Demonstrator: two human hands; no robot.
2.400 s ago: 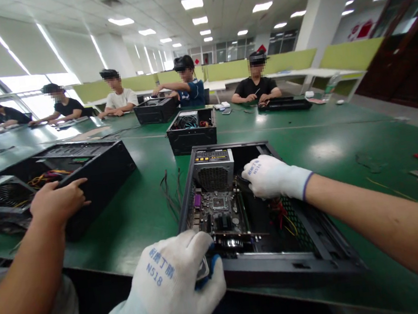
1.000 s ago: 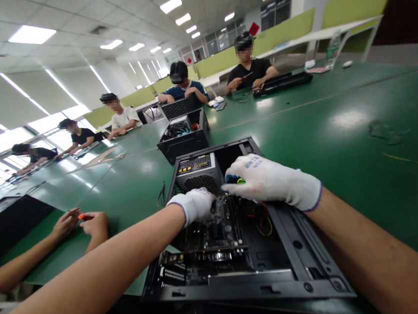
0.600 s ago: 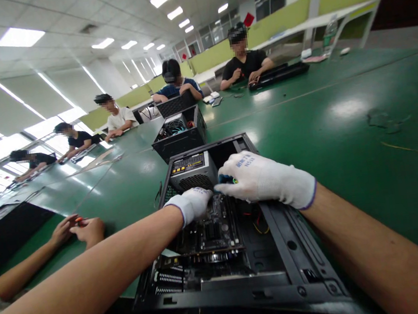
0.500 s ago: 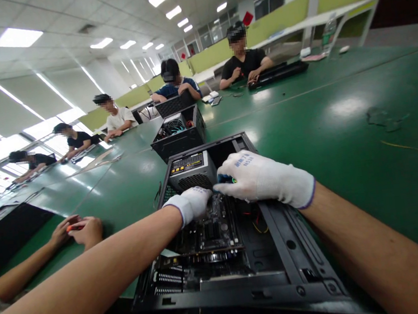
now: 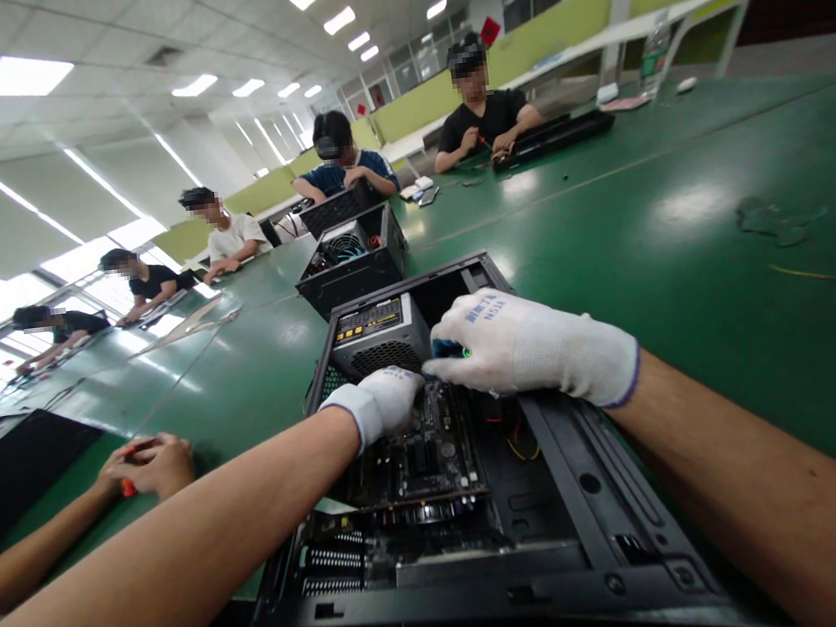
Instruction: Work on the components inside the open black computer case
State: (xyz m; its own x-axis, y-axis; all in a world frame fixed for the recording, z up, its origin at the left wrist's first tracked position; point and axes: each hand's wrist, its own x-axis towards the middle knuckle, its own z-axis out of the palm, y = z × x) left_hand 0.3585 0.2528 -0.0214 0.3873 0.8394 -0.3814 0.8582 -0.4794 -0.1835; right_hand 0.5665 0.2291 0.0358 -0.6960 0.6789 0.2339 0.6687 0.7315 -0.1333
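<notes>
An open black computer case lies in front of me on the table. My left hand, in a white glove, reaches to the upper part of the motherboard, just below the power supply. Its fingers are bent and pressed together, with the tips hidden. Beside it, my right hand, also gloved, curls its fingers and thumb around a small dark blue thing with a green spot, whose kind I cannot make out. The two hands' fingertips nearly meet. A graphics card crosses the case nearer to me.
Another open computer case stands just beyond. At left, a co-worker's hands hold something orange-red near a black panel. A yellow wire lies at right on the green table. Several people sit farther along.
My hands keep nearly the same place in the case, while the view shifts slightly. The co-worker's hands at left have turned, and more of the orange-red thing shows.
</notes>
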